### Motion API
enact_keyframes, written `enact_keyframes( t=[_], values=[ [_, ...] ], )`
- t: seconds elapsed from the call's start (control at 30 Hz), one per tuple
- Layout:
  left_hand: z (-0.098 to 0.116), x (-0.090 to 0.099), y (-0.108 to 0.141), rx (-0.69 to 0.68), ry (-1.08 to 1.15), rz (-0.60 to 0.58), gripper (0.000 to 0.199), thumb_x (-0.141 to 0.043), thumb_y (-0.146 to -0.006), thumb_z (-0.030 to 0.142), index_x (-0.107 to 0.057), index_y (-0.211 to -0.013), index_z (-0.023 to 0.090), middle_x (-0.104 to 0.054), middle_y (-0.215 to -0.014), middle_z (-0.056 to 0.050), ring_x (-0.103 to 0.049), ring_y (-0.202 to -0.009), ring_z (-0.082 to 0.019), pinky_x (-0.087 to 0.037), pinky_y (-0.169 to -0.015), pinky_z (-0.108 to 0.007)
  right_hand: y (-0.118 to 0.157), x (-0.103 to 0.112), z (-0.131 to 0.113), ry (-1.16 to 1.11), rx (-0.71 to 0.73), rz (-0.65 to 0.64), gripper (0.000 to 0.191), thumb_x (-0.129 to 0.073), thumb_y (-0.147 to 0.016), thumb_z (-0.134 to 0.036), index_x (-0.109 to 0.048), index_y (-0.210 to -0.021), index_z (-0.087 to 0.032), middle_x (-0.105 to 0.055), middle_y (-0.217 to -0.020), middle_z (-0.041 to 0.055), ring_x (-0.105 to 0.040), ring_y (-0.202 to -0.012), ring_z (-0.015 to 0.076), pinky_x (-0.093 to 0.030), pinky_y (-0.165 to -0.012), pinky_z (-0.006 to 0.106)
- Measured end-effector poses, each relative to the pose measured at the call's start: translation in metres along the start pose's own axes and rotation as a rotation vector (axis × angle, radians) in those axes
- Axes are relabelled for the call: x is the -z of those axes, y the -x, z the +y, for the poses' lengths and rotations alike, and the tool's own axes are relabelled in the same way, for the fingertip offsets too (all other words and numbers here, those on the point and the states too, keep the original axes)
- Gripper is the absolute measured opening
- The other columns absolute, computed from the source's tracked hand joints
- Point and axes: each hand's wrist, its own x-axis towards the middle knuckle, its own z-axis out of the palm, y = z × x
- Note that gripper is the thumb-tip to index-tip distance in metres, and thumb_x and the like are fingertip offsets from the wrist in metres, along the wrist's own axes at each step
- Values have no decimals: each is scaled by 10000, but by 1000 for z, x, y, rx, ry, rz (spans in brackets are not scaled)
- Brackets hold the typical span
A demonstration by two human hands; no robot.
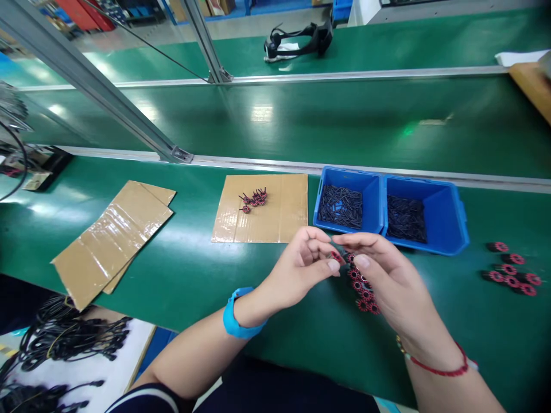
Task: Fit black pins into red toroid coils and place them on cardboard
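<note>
My left hand [297, 269] pinches a small red-wound motor stator [336, 258] between thumb and fingers. Close against it, my right hand [396, 292] has its thumb and fingers drawn together at the stator's wires; what lies between its fingertips is too small to make out. Several more red stators [365, 298] lie on the green table under my right hand, which partly covers them. Just beyond my hands, two joined blue bins [445, 212] hold short black tubes [341, 206]. On a cardboard sheet [288, 209] sits a small cluster of stators with dark leads [256, 199].
Another group of stators [512, 278] lies at the right. Taped cardboard pieces [116, 235] rest on the left of the table. A metal post [107, 92] slants up from the rail behind. Black cables [69, 338] lie at the lower left; a black headset [301, 43] lies at the back.
</note>
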Motion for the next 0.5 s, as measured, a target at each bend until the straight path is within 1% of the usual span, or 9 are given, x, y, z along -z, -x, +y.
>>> enact_keyframes(
  t=[0.03,0.1,0.13,0.2,0.3,0.37,0.43,0.47,0.5],
  values=[
    [0,1,-1,0,10,11,376,-804,-813,300,-502,-1010,196,-654,-861,11,-626,-740,-99,-491,-738,-272,0,0,0,7,1,10,183,-695,-930,-379,-725,-1101,-322,-742,-1186,31,-684,-1115,199,-566,-957,366],
    [1,2,-1,-1,13,20,370,-810,-807,311,-511,-990,193,-652,-844,14,-630,-724,-99,-495,-725,-270,-1,0,1,32,12,23,126,-710,-917,-376,-729,-1018,-304,-741,-1178,32,-678,-1121,204,-555,-970,372],
    [2,2,-1,0,6,16,362,-812,-805,310,-519,-981,190,-650,-840,12,-630,-726,-99,-496,-724,-269,-1,0,2,47,16,23,95,-716,-912,-373,-728,-959,-291,-743,-1156,34,-680,-1107,207,-553,-962,375],
    [4,1,0,9,-23,1,334,-813,-805,304,-540,-953,180,-642,-829,8,-626,-735,-98,-495,-727,-263,-1,-1,2,83,19,16,99,-715,-912,-366,-717,-878,-273,-741,-1122,40,-683,-1062,211,-557,-915,375],
    [4,0,2,33,-64,-6,290,-810,-809,298,-579,-923,164,-634,-811,4,-622,-739,-96,-487,-729,-255,1,0,1,133,58,46,110,-703,-921,-336,-707,-838,-264,-730,-1101,46,-678,-1046,216,-547,-890,379],
    [4,0,1,48,-45,7,268,-807,-811,293,-603,-919,157,-656,-827,-8,-628,-729,-95,-485,-722,-251,2,2,-1,117,121,143,79,-694,-928,-312,-712,-863,-272,-726,-1079,41,-670,-1066,216,-537,-917,385],
    [4,1,0,78,22,21,243,-795,-823,290,-633,-939,150,-692,-863,-29,-638,-724,-94,-484,-718,-248,1,6,-1,63,190,296,63,-692,-932,-303,-715,-877,-283,-723,-1022,26,-670,-1044,202,-532,-914,368],
    [4,2,0,98,69,22,235,-787,-831,291,-650,-955,147,-706,-879,-39,-643,-725,-92,-484,-718,-244,0,7,-1,42,195,350,56,-699,-928,-307,-718,-880,-287,-722,-990,19,-673,-1007,192,-536,-891,354],
    [4,2,-1,119,116,15,232,-780,-839,295,-665,-971,143,-715,-887,-45,-647,-724,-91,-483,-716,-240,-1,9,-1,36,171,367,44,-713,-918,-313,-724,-884,-287,-720,-960,14,-675,-958,183,-541,-855,340]
  ],
)
